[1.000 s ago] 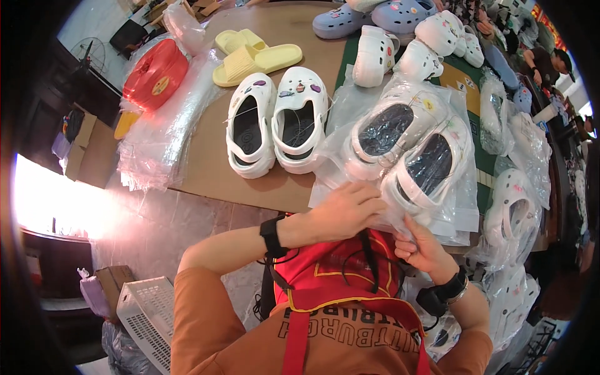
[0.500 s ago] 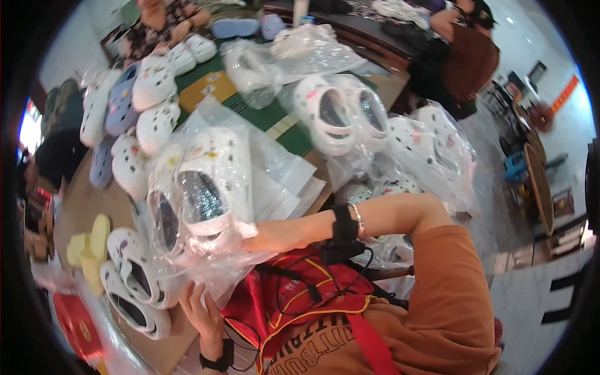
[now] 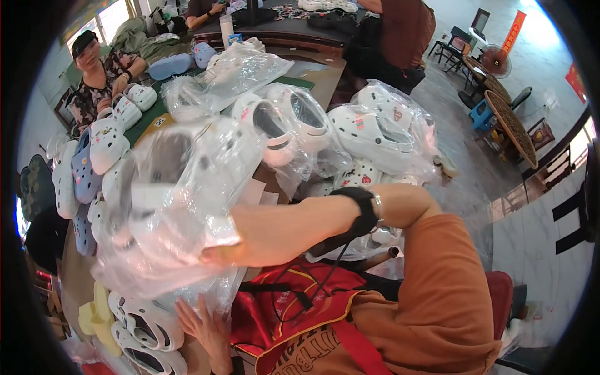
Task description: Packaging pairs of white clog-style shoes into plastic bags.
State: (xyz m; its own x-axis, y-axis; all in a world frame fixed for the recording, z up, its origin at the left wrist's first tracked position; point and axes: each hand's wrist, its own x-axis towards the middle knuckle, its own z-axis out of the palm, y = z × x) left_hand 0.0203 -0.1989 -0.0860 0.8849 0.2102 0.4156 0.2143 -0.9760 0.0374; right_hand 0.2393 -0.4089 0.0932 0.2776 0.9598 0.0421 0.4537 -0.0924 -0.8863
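A clear plastic bag with a pair of white clogs inside hangs in front of me, tilted and a little blurred. My right hand grips it at its near end, thumb showing and the other fingers hidden. Below the bag's loose lower edge is my left hand, its fingers spread and holding nothing. I cannot tell whether its fingertips touch the plastic. Two unbagged white clogs lie beside the left hand, next to pale yellow slippers.
White clogs and a bluish clog are piled along the left. Bagged white clogs and another bagged pair lie to the right. Across the table sits a person; another person is at a dark table behind.
My right hand has lifted and tipped the bagged clogs, which now blur with motion. My left hand stays low, near the bag's edge. The whole view has shifted toward the right.
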